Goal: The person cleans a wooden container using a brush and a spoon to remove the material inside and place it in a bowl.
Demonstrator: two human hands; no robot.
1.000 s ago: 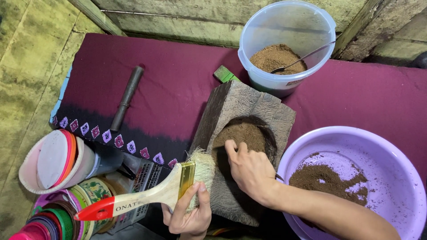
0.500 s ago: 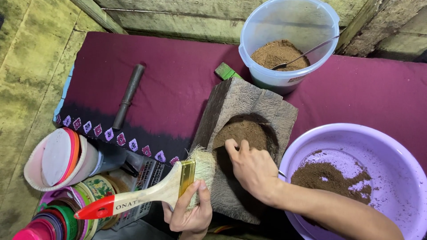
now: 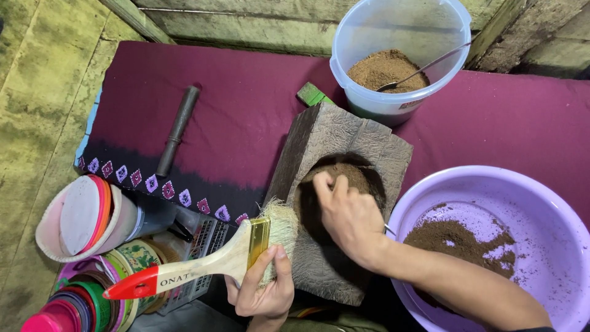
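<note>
Paintbrush (image 3: 203,265) gripped in left hand (image 3: 261,295); right hand (image 3: 347,215) fingers bent, pressing brown powder (image 3: 344,178) in wooden mould (image 3: 335,197).

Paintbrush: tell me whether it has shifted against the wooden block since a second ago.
No. The paintbrush in the left hand keeps its bristles against the wooden block's near-left edge, handle pointing left as before.
</note>
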